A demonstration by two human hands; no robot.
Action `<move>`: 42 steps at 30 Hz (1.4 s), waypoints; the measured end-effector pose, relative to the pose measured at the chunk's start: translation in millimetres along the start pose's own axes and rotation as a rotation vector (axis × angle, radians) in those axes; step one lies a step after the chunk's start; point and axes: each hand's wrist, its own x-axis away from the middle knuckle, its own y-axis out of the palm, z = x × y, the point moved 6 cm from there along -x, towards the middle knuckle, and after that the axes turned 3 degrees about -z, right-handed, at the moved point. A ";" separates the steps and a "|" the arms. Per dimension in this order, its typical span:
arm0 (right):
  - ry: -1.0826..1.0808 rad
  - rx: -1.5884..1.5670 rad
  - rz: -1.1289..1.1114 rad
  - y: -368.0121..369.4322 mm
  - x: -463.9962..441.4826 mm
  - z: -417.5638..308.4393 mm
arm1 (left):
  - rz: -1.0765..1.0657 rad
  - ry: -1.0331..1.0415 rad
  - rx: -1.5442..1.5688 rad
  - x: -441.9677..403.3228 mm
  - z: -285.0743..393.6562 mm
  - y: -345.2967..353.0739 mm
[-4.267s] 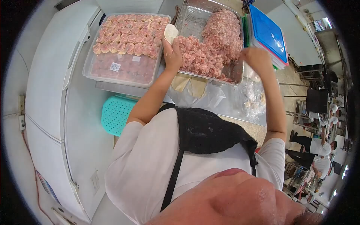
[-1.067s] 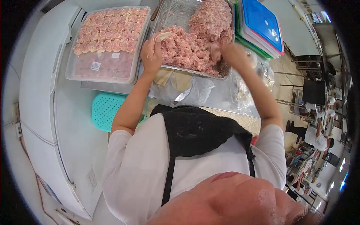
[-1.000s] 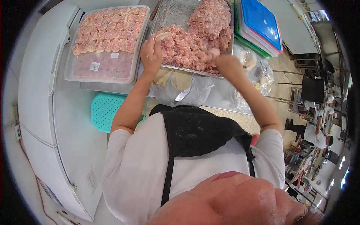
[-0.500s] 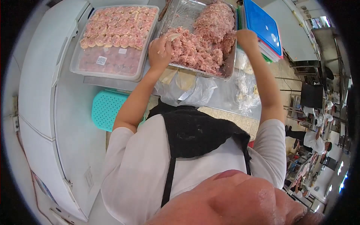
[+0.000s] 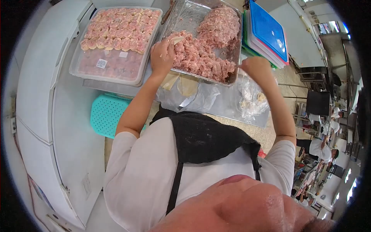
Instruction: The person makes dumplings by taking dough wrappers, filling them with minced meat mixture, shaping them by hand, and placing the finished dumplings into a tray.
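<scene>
My left hand (image 5: 162, 57) is closed around a thin pale dough wrapper (image 5: 176, 40), at the left edge of a metal tray (image 5: 193, 13). Pink minced meat (image 5: 201, 54) fills the tray's near part, and a bigger mound of it (image 5: 219, 25) sits at the far right. Beyond the tray's right rim, my right hand (image 5: 256, 67) is closed in a fist with something thin at its fingertips, too small to name. More flat wrappers (image 5: 188, 85) lie on clear plastic in front of the tray.
At the left, a lidded plastic box (image 5: 104, 73) bears rows of filled dumplings (image 5: 119, 29). Blue and other coloured lids (image 5: 268, 29) are stacked at the right. Plastic-wrapped items (image 5: 251, 100) lie on the metal table. A turquoise basket (image 5: 110, 115) stands below; people work far right.
My right hand has come down and nearer, from the tray's upper right side to beside its lower right corner. My left hand stays by the tray's left edge with the wrapper.
</scene>
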 end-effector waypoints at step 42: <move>0.162 0.073 0.240 44.5 -148.6 107.2 | -0.044 0.030 -0.071 -2.5 4.9 -0.3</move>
